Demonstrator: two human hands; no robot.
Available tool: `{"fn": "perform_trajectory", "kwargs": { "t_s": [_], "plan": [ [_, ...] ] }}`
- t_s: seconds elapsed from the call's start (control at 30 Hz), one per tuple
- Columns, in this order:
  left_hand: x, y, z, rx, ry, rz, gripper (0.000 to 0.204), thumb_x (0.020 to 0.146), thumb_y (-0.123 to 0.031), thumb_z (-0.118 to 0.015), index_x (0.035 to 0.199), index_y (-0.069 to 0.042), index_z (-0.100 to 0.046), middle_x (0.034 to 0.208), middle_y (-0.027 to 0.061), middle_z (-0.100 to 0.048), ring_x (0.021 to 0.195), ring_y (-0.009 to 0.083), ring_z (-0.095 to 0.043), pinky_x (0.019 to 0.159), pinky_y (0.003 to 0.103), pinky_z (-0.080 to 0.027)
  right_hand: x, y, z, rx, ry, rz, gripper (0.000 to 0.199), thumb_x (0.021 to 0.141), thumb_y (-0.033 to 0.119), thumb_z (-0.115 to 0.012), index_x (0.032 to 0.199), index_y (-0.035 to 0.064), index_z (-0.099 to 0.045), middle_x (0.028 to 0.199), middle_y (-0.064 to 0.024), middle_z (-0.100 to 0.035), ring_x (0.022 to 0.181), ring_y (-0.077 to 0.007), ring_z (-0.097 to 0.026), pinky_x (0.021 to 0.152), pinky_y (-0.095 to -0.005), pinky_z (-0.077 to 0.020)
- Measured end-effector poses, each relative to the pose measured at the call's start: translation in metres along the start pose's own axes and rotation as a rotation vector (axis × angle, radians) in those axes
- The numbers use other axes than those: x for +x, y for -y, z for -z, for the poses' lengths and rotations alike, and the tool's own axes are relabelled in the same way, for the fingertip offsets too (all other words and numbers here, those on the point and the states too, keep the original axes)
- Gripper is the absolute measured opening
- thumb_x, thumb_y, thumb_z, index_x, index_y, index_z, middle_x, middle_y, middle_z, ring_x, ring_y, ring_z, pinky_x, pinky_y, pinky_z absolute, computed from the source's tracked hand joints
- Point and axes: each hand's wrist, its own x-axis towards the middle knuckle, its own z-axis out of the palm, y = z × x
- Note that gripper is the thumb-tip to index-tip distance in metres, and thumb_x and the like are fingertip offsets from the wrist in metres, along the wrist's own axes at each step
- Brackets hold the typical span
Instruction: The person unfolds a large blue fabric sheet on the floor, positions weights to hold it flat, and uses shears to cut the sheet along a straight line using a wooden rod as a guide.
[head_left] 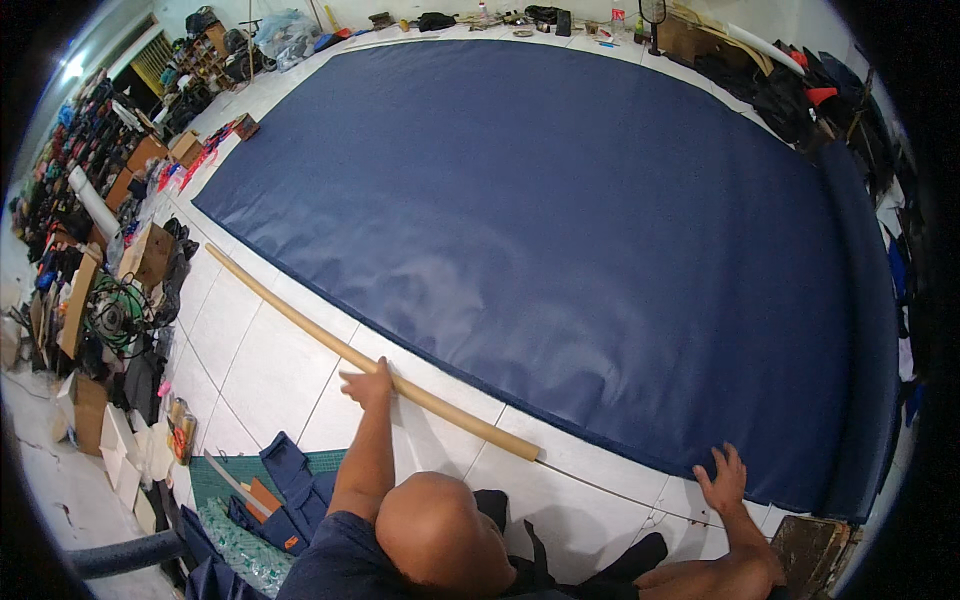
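Observation:
A long tan cardboard tube (440,404) lies slantwise over the white floor tiles, near the front edge of a large dark blue sheet (560,200). My left hand (370,386) grips the tube near its middle; some of its fingers are hidden. The sheet is spread wide, with soft ripples toward its near side. On the right its end forms a thick roll (862,330). At the sheet's near right edge, my right hand (722,480) rests on the material with its fingers spread and nothing held.
Folded dark blue cloth (290,490) lies on a green mat (232,468) at lower left. Along the left are cardboard boxes (148,252), a coiled green hose or cable (118,312) and spray cans (181,430). A worn wooden block (806,550) stands at lower right.

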Motion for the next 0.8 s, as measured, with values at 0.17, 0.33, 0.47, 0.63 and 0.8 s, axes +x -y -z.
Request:
{"fn": "perform_trajectory", "kwargs": {
  "t_s": [0.17,0.33,0.47,0.63,0.8],
  "plan": [
    [0.012,-0.001,-0.008,-0.521,0.076,-0.202,0.061,0.083,-0.039,-0.071,0.110,0.013,-0.054,0.104,0.0256,-0.061,0.096,0.0389,-0.061,0.089,0.045,-0.047,0.061,0.120,0.087,0.030,0.211,0.546,0.066,0.088,0.051,-0.065,0.133,0.0038,-0.055,0.136,-0.0253,-0.050,0.124,-0.0416,-0.050,0.101,-0.0485,-0.0432],
    [-0.066,-0.063,-0.025,-0.798,0.130,-0.367,0.047,0.091,-0.033,-0.065,0.107,0.011,-0.055,0.097,0.0228,-0.061,0.089,0.0350,-0.060,0.084,0.042,-0.047,0.096,0.264,0.061,-0.014,-0.004,0.796,0.073,0.089,0.056,-0.060,0.143,0.0103,-0.045,0.135,-0.0215,-0.051,0.124,-0.0396,-0.050,0.102,-0.0501,-0.0410],
    [-0.083,-0.112,-0.016,-0.509,0.510,-0.482,0.059,0.093,-0.043,-0.060,0.119,0.009,-0.053,0.114,0.0266,-0.059,0.106,0.0387,-0.058,0.095,0.046,-0.043,0.129,0.294,0.001,0.032,-0.005,0.437,0.060,0.094,0.049,-0.056,0.145,0.0196,-0.045,0.117,-0.0143,-0.056,0.107,-0.0325,-0.056,0.091,-0.0476,-0.0447],
    [-0.032,-0.077,-0.038,0.143,0.106,-0.950,0.083,0.092,-0.057,-0.051,0.147,0.003,-0.034,0.154,0.0300,-0.026,0.146,0.0434,-0.019,0.117,0.057,-0.014,0.145,0.267,-0.051,-0.052,-0.183,0.415,0.051,0.096,0.042,-0.054,0.143,0.0243,-0.048,0.101,-0.0120,-0.056,0.091,-0.0296,-0.057,0.079,-0.0458,-0.0471],
    [-0.031,-0.062,-0.054,0.252,0.181,-0.949,0.089,0.093,-0.061,-0.044,0.151,0.004,-0.026,0.157,0.0303,-0.017,0.148,0.0435,-0.013,0.119,0.055,-0.009,0.182,0.269,-0.060,-0.073,-0.227,0.363,0.051,0.096,0.041,-0.055,0.143,0.0249,-0.047,0.102,-0.0145,-0.057,0.093,-0.0319,-0.057,0.078,-0.0465,-0.0479]
  ]
}}
